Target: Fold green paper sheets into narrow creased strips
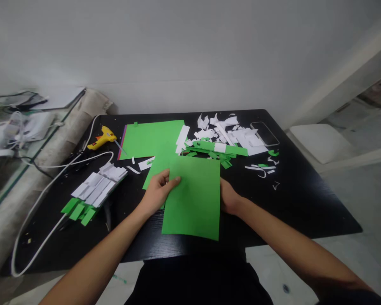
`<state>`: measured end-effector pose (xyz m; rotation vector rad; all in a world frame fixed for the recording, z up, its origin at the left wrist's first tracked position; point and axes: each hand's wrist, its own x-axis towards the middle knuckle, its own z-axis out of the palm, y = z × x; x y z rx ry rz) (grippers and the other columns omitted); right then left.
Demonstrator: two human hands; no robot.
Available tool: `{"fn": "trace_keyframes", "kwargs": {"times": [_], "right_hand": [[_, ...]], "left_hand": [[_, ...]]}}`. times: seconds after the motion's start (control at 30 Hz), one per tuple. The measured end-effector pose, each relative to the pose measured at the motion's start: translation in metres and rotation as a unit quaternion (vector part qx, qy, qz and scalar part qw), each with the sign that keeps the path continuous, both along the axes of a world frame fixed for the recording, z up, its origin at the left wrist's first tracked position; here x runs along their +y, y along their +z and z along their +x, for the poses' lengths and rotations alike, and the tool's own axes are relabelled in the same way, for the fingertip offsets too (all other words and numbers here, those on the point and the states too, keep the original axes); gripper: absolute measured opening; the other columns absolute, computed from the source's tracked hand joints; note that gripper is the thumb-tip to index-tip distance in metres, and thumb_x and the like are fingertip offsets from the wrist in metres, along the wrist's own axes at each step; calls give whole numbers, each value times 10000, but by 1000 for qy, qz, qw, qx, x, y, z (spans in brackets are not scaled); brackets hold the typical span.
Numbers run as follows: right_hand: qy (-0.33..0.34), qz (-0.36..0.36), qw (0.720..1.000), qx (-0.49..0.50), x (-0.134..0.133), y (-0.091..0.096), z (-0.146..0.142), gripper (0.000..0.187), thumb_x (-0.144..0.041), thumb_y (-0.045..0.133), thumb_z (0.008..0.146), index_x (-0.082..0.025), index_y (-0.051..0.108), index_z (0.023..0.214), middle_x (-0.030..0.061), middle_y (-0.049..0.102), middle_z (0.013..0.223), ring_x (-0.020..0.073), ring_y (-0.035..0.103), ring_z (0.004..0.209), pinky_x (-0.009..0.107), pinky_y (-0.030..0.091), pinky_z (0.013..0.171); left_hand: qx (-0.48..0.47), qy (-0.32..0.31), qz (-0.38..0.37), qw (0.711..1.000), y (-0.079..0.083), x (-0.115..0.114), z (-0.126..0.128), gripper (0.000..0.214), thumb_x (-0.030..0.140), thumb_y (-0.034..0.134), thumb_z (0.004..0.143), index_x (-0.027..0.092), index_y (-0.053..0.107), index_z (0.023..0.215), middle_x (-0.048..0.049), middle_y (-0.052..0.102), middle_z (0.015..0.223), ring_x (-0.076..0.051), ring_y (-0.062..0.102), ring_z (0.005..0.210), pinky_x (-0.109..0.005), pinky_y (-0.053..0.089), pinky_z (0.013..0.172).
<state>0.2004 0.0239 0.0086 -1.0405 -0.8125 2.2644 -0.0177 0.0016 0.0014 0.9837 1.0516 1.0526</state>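
Green sheet above the desk's near edge. Your left hand pinches its left margin, thumb uppermost; your right hand meets the right margin, its grip hidden, closure indeterminable. Likely light, flexible, easily creased: hold 2 opposite edges gently.

R hand pt. hidden; arms cropped

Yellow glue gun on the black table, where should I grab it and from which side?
Probably by the handle, coming from the left. The yellow glue gun lies on its side, handle jutting leftward, while a thin rod sticks out at its right end. Your left hand is nearer.
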Motion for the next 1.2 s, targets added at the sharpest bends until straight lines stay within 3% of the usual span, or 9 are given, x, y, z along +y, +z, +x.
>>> {"fn": "trace_keyframes", "kwargs": {"times": [0.17,0.27,0.37,0.5,0.63,0.73,0.97,1.07,1.2], "right_hand": [[-94,73,993,-2,18,-3,10,673,-839,554,812,-235,776,1008,82,798,939,309,743,994,441,589,860],[-122,104,986,-51,13,-9,8,505,-646,817,712,-198,782,942,82,798,919,283,750,871,412,591,809],[-114,112,983,-88,2,-14,1,440,-460,931,638,-169,779,931,76,792,868,245,738,745,375,590,715],[-107,132,982,-86,-8,-17,-7,436,-498,898,688,-161,760,928,73,790,869,216,724,698,350,587,667],[-102,170,976,-93,-11,-20,-10,453,-509,874,729,-154,738,976,72,789,917,210,726,745,342,586,702],[-91,205,969,-102,-11,-22,-10,463,-500,850,767,-155,725,1050,75,785,978,226,731,833,354,583,762],[-82,294,943,-131,-11,-24,-12,479,-461,824,802,-164,701,1157,93,762,1102,265,704,987,376,559,851],[-83,318,935,-135,-13,-24,-13,449,-425,850,773,-170,692,1107,75,745,1056,243,676,941,365,541,845],[-56,322,939,-105,-18,-24,-13,359,-384,861,760,-189,663,988,28,689,903,204,627,831,330,530,776]], "left_hand": [[31,49,27,998,-4,2,-5,291,372,864,787,189,651,863,61,521,607,-101,491,501,-219,388,483],[-16,55,12,998,-6,2,-5,330,414,855,797,197,650,936,68,489,593,-97,458,488,-210,353,463],[-116,3,-20,993,-4,0,-4,414,562,784,827,190,653,953,34,533,632,-114,501,520,-219,397,482],[-165,-103,-30,980,-2,-4,-4,435,614,688,885,187,672,968,-48,635,780,-180,621,669,-275,504,573],[-91,-141,52,984,-5,-9,-2,398,567,673,929,220,668,1122,-71,662,966,-211,642,847,-305,526,702],[-12,-140,94,985,-9,-13,0,440,491,744,908,265,600,1258,-39,637,998,-180,617,847,-295,505,768],[7,-140,66,988,-7,-15,5,770,579,772,847,288,450,1483,-137,554,1417,-300,627,1141,-396,531,943],[20,-132,60,989,-2,-14,9,742,543,806,825,261,494,1436,-142,608,1396,-316,638,1176,-413,518,995],[58,-93,32,993,3,-13,13,595,505,809,825,220,579,1294,-100,715,1157,-276,684,1013,-371,555,862]]}}
